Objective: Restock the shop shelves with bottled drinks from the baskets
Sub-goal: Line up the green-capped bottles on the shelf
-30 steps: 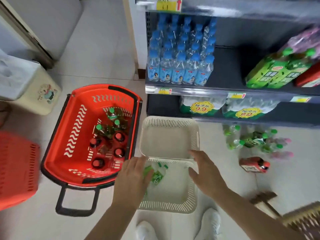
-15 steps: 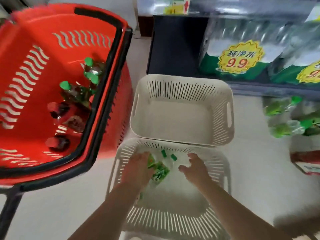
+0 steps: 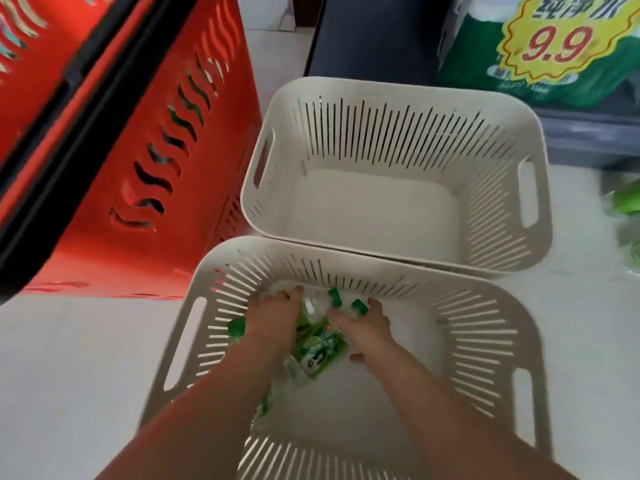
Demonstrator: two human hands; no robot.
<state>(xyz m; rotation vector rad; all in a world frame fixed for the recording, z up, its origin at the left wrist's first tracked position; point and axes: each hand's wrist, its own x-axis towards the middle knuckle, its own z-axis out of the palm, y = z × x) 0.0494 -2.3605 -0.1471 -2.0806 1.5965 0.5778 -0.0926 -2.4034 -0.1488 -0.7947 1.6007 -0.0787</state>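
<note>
Clear, green-label, green-cap bottles [image 3: 320,351] in wht basket [image 3: 485,344]; L hand [image 3: 273,318] & R hand [image 3: 369,329] both grip them.

Pale tiled floor [image 3: 69,358]. A yellow starburst sticker [image 3: 557,39] with red "9.9" sits on a green-and-white wrapped pack [image 3: 485,74]. A dark skirting strip [image 3: 306,21] lies beyond.
</note>
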